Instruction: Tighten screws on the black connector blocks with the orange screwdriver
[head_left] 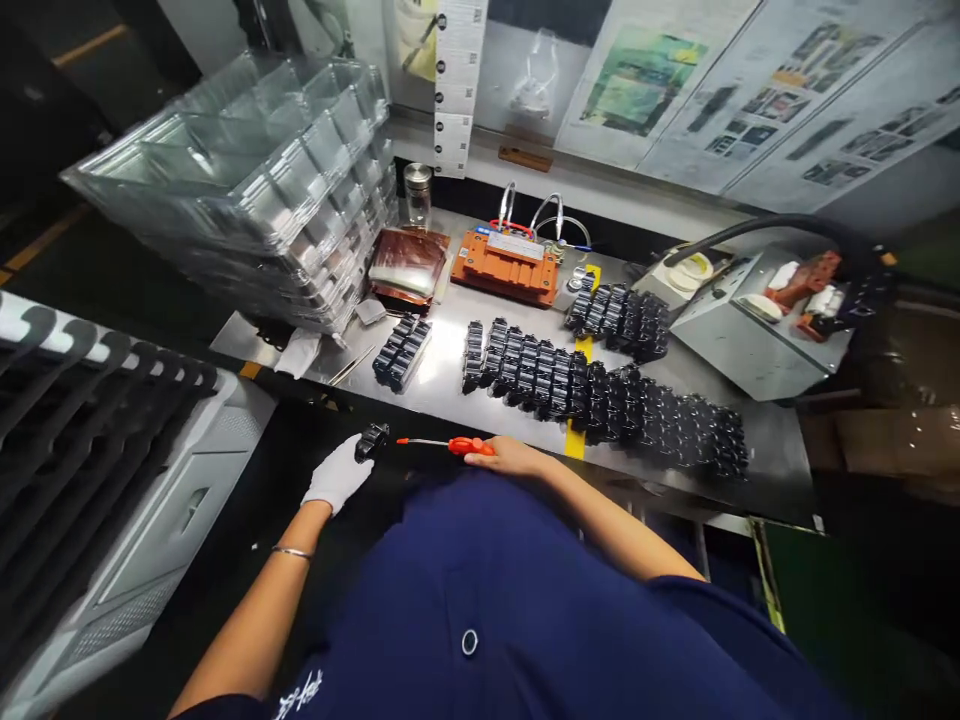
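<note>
My left hand (337, 476), in a white glove, is closed on a small black part (371, 440) just below the near edge of the steel bench (450, 375). My bare right hand (510, 458) grips an orange-handled screwdriver (450, 444) whose thin shaft points left toward the black part. Both hands are held close to my body. A long row of matching black parts (600, 395) lies across the bench in front of me, with a smaller group (403, 350) to the left.
A tall stack of clear plastic trays (255, 170) stands at the left rear. An orange fixture (506, 265), a copper-coloured tray (409, 265), a small jar (418, 195) and another pile of black parts (622, 318) sit further back. A grey rack (112, 430) stands to my left.
</note>
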